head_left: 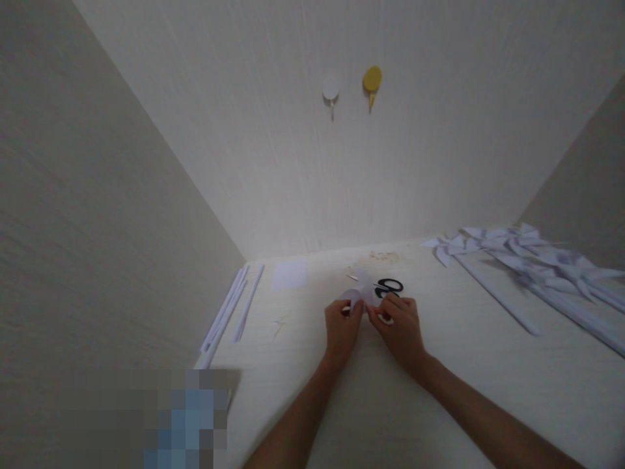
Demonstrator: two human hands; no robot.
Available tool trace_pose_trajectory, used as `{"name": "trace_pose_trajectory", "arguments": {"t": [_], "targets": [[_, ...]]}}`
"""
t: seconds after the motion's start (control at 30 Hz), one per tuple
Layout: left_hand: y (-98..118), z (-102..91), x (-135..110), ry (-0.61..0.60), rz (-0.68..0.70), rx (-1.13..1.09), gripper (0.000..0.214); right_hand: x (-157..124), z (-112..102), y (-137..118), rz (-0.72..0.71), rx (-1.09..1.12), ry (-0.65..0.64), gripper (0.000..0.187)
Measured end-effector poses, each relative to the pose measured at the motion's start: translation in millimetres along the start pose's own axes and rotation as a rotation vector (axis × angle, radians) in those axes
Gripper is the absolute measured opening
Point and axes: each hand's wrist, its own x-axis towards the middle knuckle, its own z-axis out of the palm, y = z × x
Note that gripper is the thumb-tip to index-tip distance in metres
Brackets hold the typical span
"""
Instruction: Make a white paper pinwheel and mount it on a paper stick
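Paper (365,291), thin, curled; left hand (342,329), right hand (403,329) pinching it; black-looped scissors (385,289) beside.

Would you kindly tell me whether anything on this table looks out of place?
Only minor litter stands out: small pale slivers lie scattered beyond the scissors, and a few more lie between the left hand and the paper sticks. They look odd because they lie loose at random angles.
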Motion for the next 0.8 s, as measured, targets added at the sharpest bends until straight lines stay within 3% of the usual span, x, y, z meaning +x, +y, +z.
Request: {"name": "trace_pose_trajectory", "arguments": {"t": [0.27, 0.8], "targets": [[4.7, -2.1, -0.3, -0.051, 0.022, -0.065, 0.021, 0.2, 0.6, 0.7, 0.038, -0.001, -0.031, 0.028], [2.9, -0.4, 0.5, -0.077, -0.013, -0.065, 0.024, 4.7, -4.8, -2.0, 0.078, 0.158, 0.012, 0.014]]}}
